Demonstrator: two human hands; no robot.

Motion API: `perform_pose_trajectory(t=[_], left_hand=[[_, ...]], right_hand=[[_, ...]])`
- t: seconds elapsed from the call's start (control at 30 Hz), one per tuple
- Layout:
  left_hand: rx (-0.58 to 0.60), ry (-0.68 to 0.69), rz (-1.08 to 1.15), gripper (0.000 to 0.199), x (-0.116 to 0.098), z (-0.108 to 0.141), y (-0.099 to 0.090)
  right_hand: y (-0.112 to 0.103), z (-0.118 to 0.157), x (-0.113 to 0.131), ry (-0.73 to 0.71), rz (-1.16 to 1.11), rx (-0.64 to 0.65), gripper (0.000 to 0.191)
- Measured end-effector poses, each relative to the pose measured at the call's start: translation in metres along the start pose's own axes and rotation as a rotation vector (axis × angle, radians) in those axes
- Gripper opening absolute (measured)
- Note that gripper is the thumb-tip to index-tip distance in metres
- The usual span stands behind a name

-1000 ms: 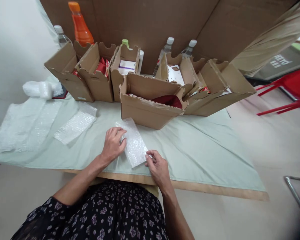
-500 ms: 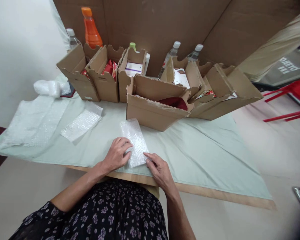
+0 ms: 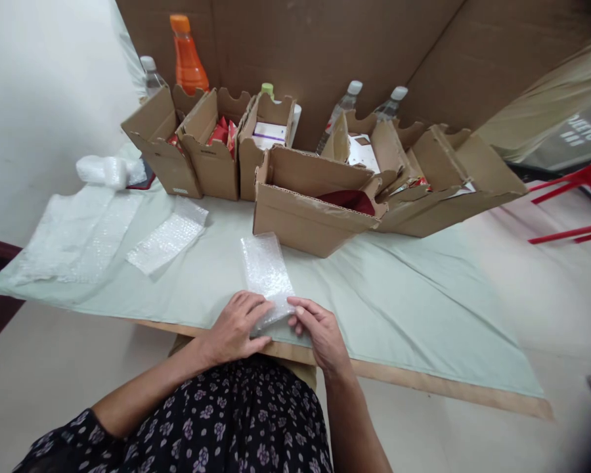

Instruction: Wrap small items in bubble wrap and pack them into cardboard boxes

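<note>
Near the middle of a table (image 3: 448,387) spread with pale green cloth (image 3: 414,302), a long, open-topped brown cardboard box (image 3: 300,223) with a dark red item (image 3: 347,201) inside. On the cloth, just in front of this box's left end, a clear, rectangular piece of bubble wrap (image 3: 266,263), lying mostly flat, far end close to the box's base. In front of the box, across the near end of the wrap, the bare left hand (image 3: 239,322), loosely spread, resting on the plastic rather than clenched. Also in front of the box, at the wrap's right near edge, the bare right hand (image 3: 320,328), with thumb and forefinger close together against the plastic; given such small fingertips, impossible to tell whether pinching that edge or only touching it. Left of the box, a separate narrow strip of clear bubble wrap (image 3: 170,236); farther left, larger whitish sheets of bubble wrap (image 3: 79,230), with a rounded bubble-wrapped bundle (image 3: 111,172) beyond. Behind the box and to its left, three upright brown cardboard holders (image 3: 217,174) containing red packets (image 3: 221,133) and a white carton with a purple line (image 3: 269,133), plus a tall orange bottle (image 3: 190,66) at the back. Behind the box, two clear bottles with white caps (image 3: 345,102). Well to the box's right, part of a red chair (image 3: 581,182).
</note>
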State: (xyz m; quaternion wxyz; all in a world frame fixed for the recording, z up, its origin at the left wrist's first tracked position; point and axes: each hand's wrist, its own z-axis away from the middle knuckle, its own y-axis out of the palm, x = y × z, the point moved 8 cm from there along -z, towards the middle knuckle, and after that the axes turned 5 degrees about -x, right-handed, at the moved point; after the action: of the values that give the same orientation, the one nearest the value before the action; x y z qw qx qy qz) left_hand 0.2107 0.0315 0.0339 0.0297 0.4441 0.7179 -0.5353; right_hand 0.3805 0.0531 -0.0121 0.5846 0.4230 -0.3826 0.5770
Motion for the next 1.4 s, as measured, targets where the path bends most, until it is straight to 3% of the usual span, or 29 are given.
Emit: perform_pose_trajectory(t=[0.13,0.27,0.4,0.5,0.6,0.77,1.27,1.4], left_hand=[[-0.125,-0.014,-0.031,0.037,0.005,-0.001,0.000],[-0.227,-0.132,0.086,0.027,0.024,-0.005,-0.006],[-0.166,-0.298,0.192,0.023,0.042,-0.009,-0.007],[-0.114,-0.372,0.219,0.024,0.047,-0.011,-0.007],[-0.091,-0.424,0.232,0.028,0.049,-0.012,-0.007],[-0.054,-0.513,0.277,0.032,0.053,-0.012,-0.005],[-0.155,-0.554,0.338,0.042,0.062,-0.017,-0.003],[-0.128,-0.543,0.333,0.042,0.063,-0.016,-0.001]], right_hand=[[0.006,0.000,-0.006,0.071,-0.184,0.008,0.045],[-0.007,0.001,-0.002,-0.048,-0.025,-0.002,0.051],[-0.029,0.002,0.019,-0.337,0.326,-0.105,0.064],[-0.020,-0.002,0.029,-0.462,0.497,-0.062,0.066],[-0.003,-0.011,0.033,-0.522,0.576,-0.021,0.047],[0.008,-0.024,0.026,-0.490,0.633,-0.043,0.026],[0.007,-0.033,0.029,-0.452,0.820,-0.093,0.024],[0.006,-0.037,0.025,-0.429,0.841,-0.081,0.024]])
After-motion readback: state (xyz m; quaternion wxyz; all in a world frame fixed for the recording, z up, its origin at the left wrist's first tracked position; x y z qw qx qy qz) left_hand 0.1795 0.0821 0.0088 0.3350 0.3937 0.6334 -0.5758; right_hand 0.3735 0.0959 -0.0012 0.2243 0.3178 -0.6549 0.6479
